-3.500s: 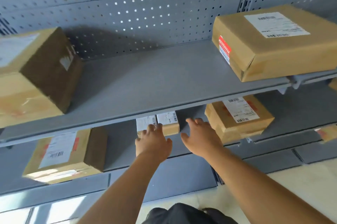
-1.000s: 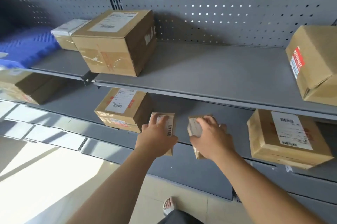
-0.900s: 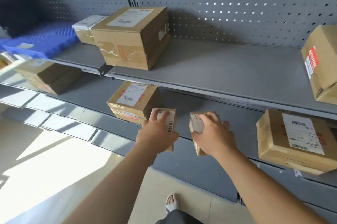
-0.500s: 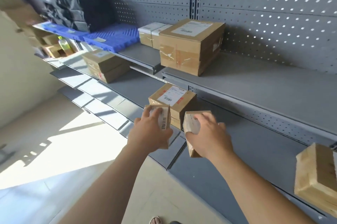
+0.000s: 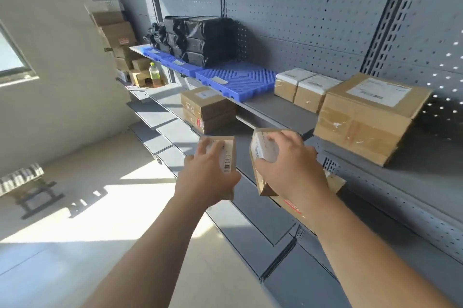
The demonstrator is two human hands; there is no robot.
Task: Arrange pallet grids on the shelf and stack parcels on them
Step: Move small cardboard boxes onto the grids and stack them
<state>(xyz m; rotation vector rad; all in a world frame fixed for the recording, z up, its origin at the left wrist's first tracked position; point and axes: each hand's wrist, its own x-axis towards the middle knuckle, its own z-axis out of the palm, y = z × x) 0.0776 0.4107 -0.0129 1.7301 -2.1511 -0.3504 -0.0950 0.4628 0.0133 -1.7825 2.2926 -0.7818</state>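
- Both hands are mid-frame and apart: the left hand [image 5: 208, 177] grips a small parcel [image 5: 229, 155], and the right hand [image 5: 294, 170] grips a second small parcel [image 5: 261, 150].
- Each is brown cardboard with a white barcode label, held in front of the shelf [image 5: 265, 107].
- Blue pallet grids [image 5: 238, 81] lie on that shelf, above the hands.

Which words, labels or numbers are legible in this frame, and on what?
None can be read.
Barcode label on the left-hand parcel: blurred.
White label on the right-hand parcel: blurred.
Shipping label on the large box: too small.
Red sticker on the stacked boxes: illegible.
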